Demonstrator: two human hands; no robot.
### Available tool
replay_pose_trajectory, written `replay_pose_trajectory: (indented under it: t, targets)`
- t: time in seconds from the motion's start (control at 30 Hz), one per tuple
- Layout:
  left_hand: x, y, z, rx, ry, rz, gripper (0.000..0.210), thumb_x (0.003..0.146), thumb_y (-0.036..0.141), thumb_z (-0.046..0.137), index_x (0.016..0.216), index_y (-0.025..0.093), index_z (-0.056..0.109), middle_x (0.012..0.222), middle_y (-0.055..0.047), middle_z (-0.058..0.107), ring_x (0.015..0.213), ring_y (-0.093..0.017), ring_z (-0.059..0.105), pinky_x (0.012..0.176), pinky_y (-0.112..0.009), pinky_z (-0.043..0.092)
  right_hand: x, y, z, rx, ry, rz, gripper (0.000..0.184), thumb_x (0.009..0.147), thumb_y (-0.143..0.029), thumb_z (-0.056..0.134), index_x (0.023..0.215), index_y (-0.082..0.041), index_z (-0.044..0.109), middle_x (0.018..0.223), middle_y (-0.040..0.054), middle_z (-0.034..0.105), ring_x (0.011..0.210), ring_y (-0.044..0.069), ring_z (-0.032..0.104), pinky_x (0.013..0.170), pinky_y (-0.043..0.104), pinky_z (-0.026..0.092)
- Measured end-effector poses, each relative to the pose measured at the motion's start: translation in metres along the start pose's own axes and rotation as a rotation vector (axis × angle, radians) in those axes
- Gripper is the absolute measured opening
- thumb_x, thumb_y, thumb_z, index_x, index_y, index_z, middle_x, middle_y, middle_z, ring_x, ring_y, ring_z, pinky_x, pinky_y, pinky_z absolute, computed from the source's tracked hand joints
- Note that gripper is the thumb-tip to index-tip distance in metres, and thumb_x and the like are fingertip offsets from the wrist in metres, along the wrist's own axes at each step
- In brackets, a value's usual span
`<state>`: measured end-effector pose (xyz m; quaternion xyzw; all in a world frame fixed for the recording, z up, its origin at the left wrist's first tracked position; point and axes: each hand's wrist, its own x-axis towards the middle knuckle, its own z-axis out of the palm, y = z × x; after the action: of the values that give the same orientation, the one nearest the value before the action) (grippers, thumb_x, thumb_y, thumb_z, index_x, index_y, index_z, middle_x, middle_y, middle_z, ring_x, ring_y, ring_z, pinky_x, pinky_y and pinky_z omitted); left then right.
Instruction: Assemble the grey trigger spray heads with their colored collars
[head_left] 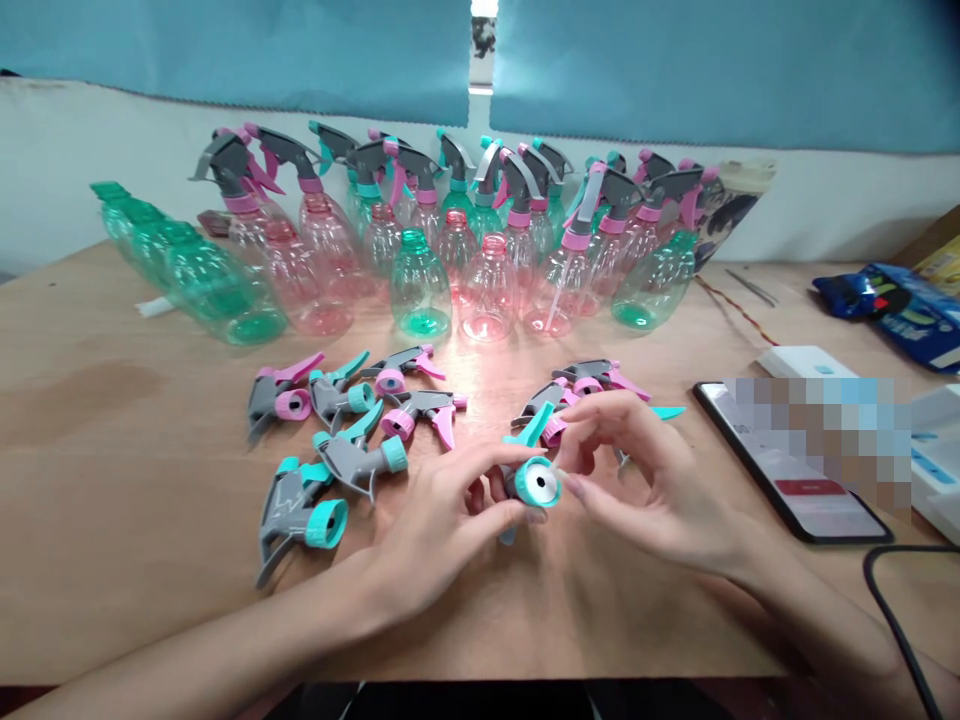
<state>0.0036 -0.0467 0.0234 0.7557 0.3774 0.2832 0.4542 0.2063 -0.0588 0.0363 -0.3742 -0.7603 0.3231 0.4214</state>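
Note:
My left hand [457, 510] holds a grey spray trigger head [540, 484] between thumb and fingers, its teal collar facing me. A white disc with a dark hole in its middle shows inside the collar. At the collar's right edge, the fingertips of my right hand [637, 475] are drawn together in a pinch; I cannot make out what, if anything, is between them. Left of my hands lie several loose trigger heads, such as a teal one [304, 515] and a pink one [424, 412]. Another pink trigger head [600, 377] lies behind my right hand, which partly hides those near it.
Behind stand rows of clear bottles, including a green bottle [420, 285] and a pink bottle [487, 290]; several carry trigger heads. Green bottles [202, 270] lean at left. A phone [795, 465], a black cable [892, 610] and a blue packet [900, 310] are at right.

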Motion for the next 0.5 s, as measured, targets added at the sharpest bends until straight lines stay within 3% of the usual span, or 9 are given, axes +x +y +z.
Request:
replay_pose_trajectory:
  t: [0.1,0.2,0.4,0.5]
  targets:
    - [-0.002,-0.006,0.0,0.141,0.005,0.114,0.032,0.083,0.009,0.062,0.112,0.022,0.059,0.09,0.001,0.061,0.069,-0.011,0.052,0.06,-0.021,0.042,-0.006,0.006,0.006,-0.084,-0.103,0.003,0.052,0.074,-0.002,0.056,0.12,-0.021,0.041,0.088,0.0006,0.056,0.076,0.014,0.058,0.064,0.027,0.048]
    - [-0.004,-0.011,0.0,0.246,0.007,0.19,0.028,0.083,0.007,0.061,0.109,0.019,0.058,0.095,0.0,0.06,0.07,-0.01,0.051,0.062,-0.022,0.042,-0.009,0.009,0.012,-0.148,-0.168,0.01,0.056,0.073,-0.001,0.054,0.124,-0.02,0.04,0.089,0.0007,0.056,0.068,0.012,0.056,0.058,0.026,0.047]
    - [-0.003,-0.011,-0.001,0.247,0.027,0.212,0.035,0.086,0.01,0.06,0.119,0.022,0.054,0.098,-0.001,0.06,0.066,-0.009,0.05,0.062,-0.022,0.042,-0.008,0.011,0.01,-0.273,-0.008,-0.133,0.057,0.075,-0.006,0.059,0.127,-0.018,0.038,0.092,0.002,0.059,0.08,0.014,0.057,0.068,0.026,0.049]
    - [-0.002,-0.011,-0.001,0.241,0.038,0.202,0.037,0.086,0.009,0.059,0.12,0.023,0.054,0.099,-0.001,0.06,0.067,-0.01,0.051,0.062,-0.022,0.042,-0.008,0.01,0.009,-0.296,-0.007,-0.132,0.058,0.075,-0.007,0.059,0.127,-0.017,0.038,0.094,0.0017,0.061,0.082,0.013,0.059,0.071,0.025,0.049]
